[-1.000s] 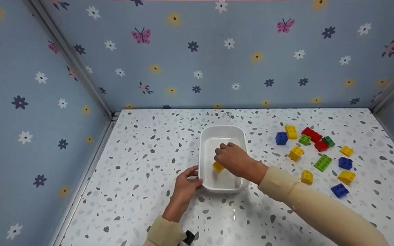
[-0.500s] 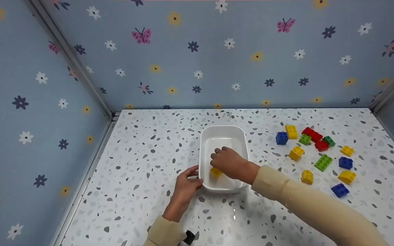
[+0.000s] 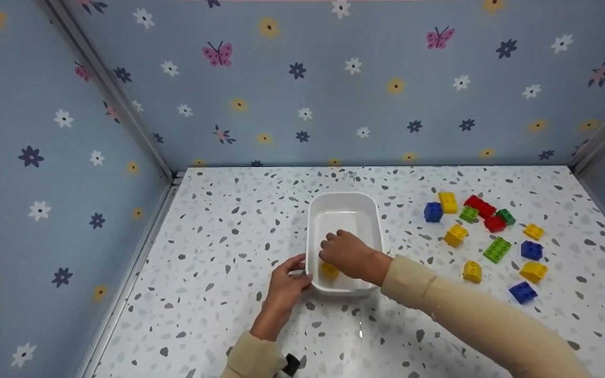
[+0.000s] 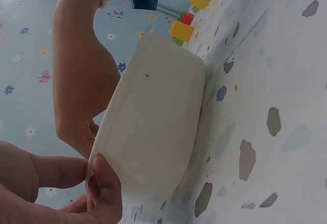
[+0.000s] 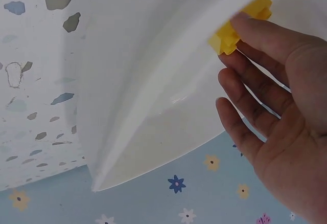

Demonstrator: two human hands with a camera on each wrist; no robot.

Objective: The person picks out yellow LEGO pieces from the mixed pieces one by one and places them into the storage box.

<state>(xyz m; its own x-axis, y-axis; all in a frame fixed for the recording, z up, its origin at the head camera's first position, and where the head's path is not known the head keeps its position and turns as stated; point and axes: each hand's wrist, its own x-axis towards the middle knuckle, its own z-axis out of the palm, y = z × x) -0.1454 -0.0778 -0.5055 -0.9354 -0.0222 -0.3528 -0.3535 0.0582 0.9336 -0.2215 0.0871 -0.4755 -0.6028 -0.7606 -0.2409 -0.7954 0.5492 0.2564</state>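
A white plastic bin [image 3: 310, 226] stands on the speckled table. My left hand [image 3: 284, 289] pinches its near left rim between thumb and fingers, as the left wrist view shows against the bin's outer wall [image 4: 153, 101]. Inside the bin my right hand [image 3: 347, 255] holds a yellow toy building brick [image 3: 329, 271] low, toward the near left corner. In the right wrist view the thumb and index finger pinch this brick [image 5: 224, 38] beside the white wall, while the other fingers extend loosely.
To the right of the bin lie several loose toy bricks: blue [image 3: 433, 212], yellow [image 3: 456, 235], red [image 3: 480, 206] and green [image 3: 497, 250]. A flowered blue panel [image 3: 302, 94] rises along the table's back edge, another [image 3: 61, 210] on the left.
My right hand has moved left, nearer and lower inside the bin, carrying the yellow brick. The left hand and the bin have stayed in place.
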